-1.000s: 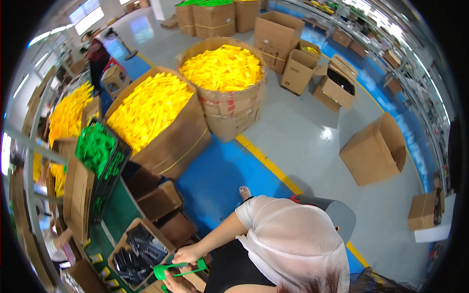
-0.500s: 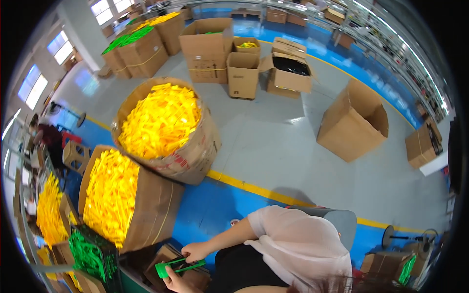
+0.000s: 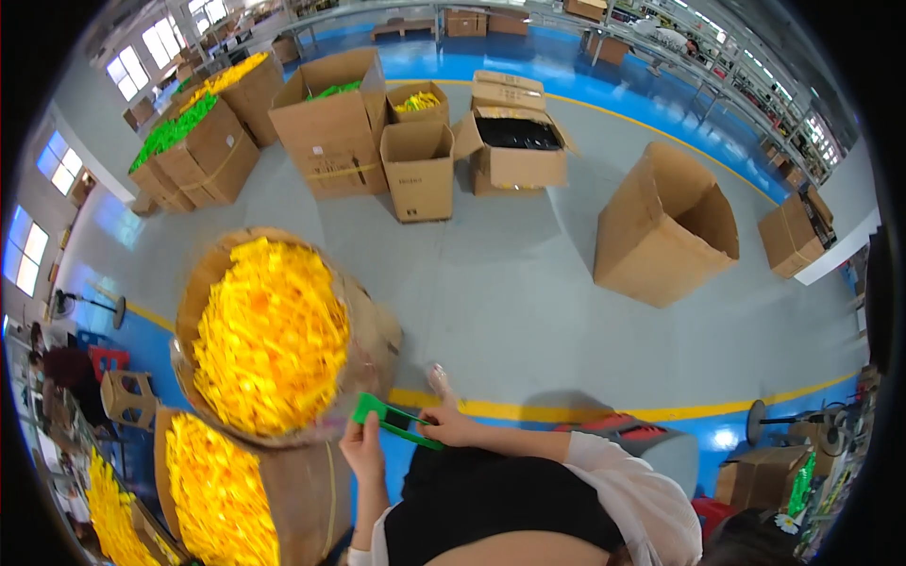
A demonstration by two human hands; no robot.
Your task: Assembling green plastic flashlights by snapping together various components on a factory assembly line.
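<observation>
A long green plastic frame [image 3: 366,407] with an open middle is held between my hands in front of my body. My left hand [image 3: 363,451] grips its wider end, thumb and fingers closed on it. At the narrower end, my right hand [image 3: 449,429] is closed around the frame, with the fingertips partly hidden. Something dark shows inside the frame's opening; I cannot tell whether it is a separate piece. Just left of my hands stands a large rounded carton [image 3: 371,330] heaped with yellow plastic pieces [image 3: 269,335].
Closer in, a square carton [image 3: 307,495] also holds yellow pieces. A tall open carton [image 3: 628,236] stands on the grey floor to the right. Along the back are several cartons, one with black contents [image 3: 517,133]. A grey and red seat [image 3: 651,448] is behind me; a fan [image 3: 757,420] stands farther right.
My view has turned and my body has shifted. Both hands have brought the green frame away from the cartons at lower left, up beside the rounded carton. The green-filled crate has left view.
</observation>
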